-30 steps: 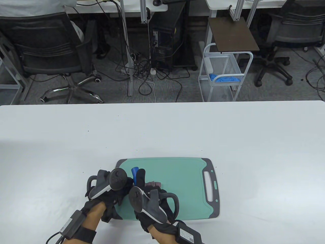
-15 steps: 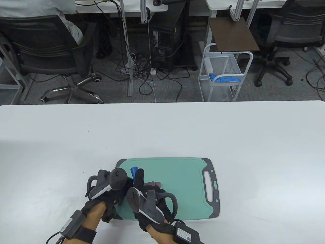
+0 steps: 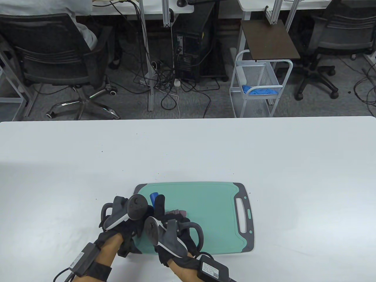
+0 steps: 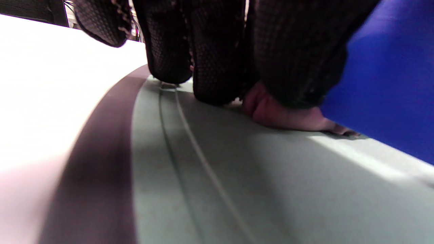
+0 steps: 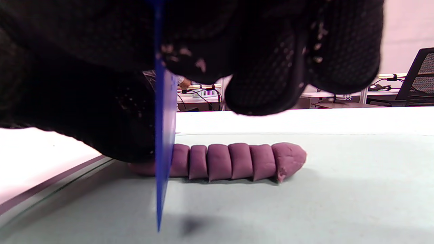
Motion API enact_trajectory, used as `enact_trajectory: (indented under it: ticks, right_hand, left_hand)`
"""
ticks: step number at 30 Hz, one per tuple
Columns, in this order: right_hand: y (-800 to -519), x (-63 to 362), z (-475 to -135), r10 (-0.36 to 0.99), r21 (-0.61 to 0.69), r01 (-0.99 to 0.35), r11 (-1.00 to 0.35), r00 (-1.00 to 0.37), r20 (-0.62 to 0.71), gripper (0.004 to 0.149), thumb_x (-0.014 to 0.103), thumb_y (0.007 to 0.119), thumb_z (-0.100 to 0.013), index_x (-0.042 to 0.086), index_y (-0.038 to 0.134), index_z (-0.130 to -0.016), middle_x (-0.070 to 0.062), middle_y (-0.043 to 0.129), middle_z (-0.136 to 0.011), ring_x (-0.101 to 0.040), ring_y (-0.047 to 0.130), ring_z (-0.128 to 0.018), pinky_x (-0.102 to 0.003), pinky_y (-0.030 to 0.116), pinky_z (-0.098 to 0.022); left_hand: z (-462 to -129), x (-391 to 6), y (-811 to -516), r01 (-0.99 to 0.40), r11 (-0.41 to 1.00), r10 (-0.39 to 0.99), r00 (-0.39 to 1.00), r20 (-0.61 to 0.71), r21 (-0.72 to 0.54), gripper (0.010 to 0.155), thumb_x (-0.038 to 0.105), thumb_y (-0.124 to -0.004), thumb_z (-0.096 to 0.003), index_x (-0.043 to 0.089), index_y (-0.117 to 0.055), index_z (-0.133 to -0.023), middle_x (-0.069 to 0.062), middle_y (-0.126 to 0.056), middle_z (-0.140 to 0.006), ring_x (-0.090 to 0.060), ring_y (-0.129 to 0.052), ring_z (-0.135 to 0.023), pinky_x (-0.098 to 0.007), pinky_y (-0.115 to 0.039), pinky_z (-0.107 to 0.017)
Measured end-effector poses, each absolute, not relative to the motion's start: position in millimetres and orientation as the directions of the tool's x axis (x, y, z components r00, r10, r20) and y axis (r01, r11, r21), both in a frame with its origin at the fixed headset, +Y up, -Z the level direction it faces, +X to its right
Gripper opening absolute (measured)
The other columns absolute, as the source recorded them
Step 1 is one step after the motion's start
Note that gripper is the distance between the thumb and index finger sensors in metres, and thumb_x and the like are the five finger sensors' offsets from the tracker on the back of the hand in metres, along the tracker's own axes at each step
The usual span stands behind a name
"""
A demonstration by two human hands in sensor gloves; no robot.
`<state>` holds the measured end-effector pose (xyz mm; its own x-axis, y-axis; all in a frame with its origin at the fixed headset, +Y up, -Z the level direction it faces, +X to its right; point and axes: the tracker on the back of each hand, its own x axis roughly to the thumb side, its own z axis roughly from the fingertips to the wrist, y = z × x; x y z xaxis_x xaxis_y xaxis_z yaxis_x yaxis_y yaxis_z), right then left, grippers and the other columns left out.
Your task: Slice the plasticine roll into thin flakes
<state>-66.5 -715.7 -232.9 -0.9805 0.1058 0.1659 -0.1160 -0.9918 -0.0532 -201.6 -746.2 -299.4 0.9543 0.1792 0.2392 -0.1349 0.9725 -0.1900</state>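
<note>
A purple plasticine roll (image 5: pixel 237 161) lies on the green cutting board (image 3: pixel 211 205), its right part cut into several slices that still stand together. My right hand (image 3: pixel 161 207) grips a thin blue cutter blade (image 5: pixel 164 135) upright, edge down into the roll just left of the last slice. My left hand (image 3: pixel 144 213) presses the uncut left end of the roll (image 4: pixel 281 115) onto the board, with fingers (image 4: pixel 217 51) close beside the blade (image 4: pixel 390 84). In the table view only the blade's blue tip (image 3: pixel 154 196) and the roll's right end (image 3: pixel 177 212) show.
The board's dark grey handle end (image 3: pixel 243 214) points right. The white table (image 3: pixel 264 152) surrounds the board. Beyond the far edge stand office chairs, a white wire cart (image 3: pixel 255 88) and cables on the floor.
My right hand has shifted slightly left and down with the blade, so less of the blue tip shows. My left hand has stayed on the roll.
</note>
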Motion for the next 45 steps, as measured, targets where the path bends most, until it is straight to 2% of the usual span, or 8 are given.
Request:
enact_trajectory:
  ticks: [30,40,45]
  right_hand:
    - [-728,-72,-251,0.130,-0.031,-0.136,-0.990,-0.981,0.142,0.084,0.039,0.083,-0.046,0.018,0.029,-0.107,-0.004,0.092,-0.042,-0.031,0.099,-0.043,-0.058,0.082,-0.044]
    - [-726,-71,-245,0.109,-0.004,-0.111,-0.994,-0.983,0.147,0.086,0.039,0.083,-0.046,0.017,0.028,-0.107,-0.004,0.093,-0.044,-0.031,0.099,-0.043,-0.058,0.082,-0.044]
    - [-728,-66,-243,0.151,0.006,-0.152,-0.988,-0.978,0.144,0.085,0.040,0.083,-0.046,0.016,0.028,-0.106,-0.004,0.093,-0.044,-0.031,0.099,-0.043,-0.058,0.082,-0.044]
  left_hand:
    - [-298,-201,-747,-0.129,0.973,0.175,0.953,0.248,-0.191,0.047,0.047,-0.095,-0.0282,0.034,-0.097,-0.074,0.009,-0.102,-0.076,-0.030,-0.090,-0.093,-0.058,-0.070,-0.071]
    - [-293,-199,-745,-0.083,0.969,0.144,0.954,0.261,-0.232,0.051,0.046,-0.092,-0.0323,0.033,-0.092,-0.081,0.009,-0.098,-0.083,-0.033,-0.086,-0.096,-0.059,-0.068,-0.071]
    - [-292,-199,-745,-0.078,0.977,0.128,0.960,0.251,-0.201,0.050,0.044,-0.094,-0.0309,0.035,-0.092,-0.080,0.009,-0.099,-0.083,-0.033,-0.087,-0.096,-0.059,-0.068,-0.071]
